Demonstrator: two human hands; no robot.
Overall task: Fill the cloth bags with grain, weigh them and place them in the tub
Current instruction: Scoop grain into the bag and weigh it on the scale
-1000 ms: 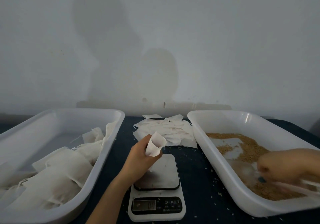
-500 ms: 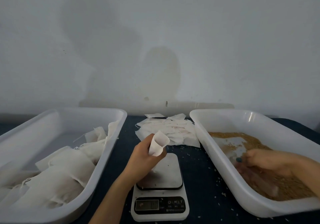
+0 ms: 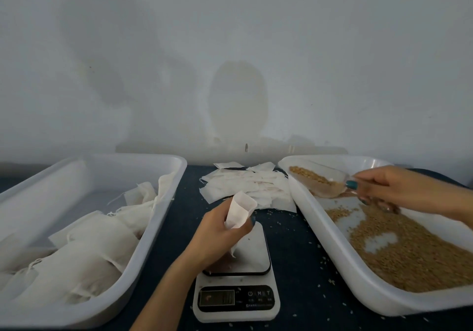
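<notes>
- From the scale [image 3: 236, 302]: bag tub [image 3: 160, 223] wall at 9 o'clock, grain tub [image 3: 330, 241] wall at 3; narrow table [image 3: 294, 254] strip each side.
- 12 o'clock: flat bags [image 3: 245, 185] span the gap.
- Left hand [image 3: 217, 236] with cloth bag [image 3: 239, 211] hangs over the platform; right hand [image 3: 399, 190] and its scoop [image 3: 317, 179] at 2 o'clock.

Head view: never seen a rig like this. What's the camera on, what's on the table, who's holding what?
There is no robot here. A person works with bare hands, and the single picture comes from a camera worn on the head, looking forward and down. On the dark table a scale sits in the middle, with a pile of empty bags behind it. The left tub holds filled bags; the right tub holds loose grain. The left hand grips an open bag over the scale. The right hand holds a clear scoop loaded with grain over the right tub. Stray grains lie on the table.
</notes>
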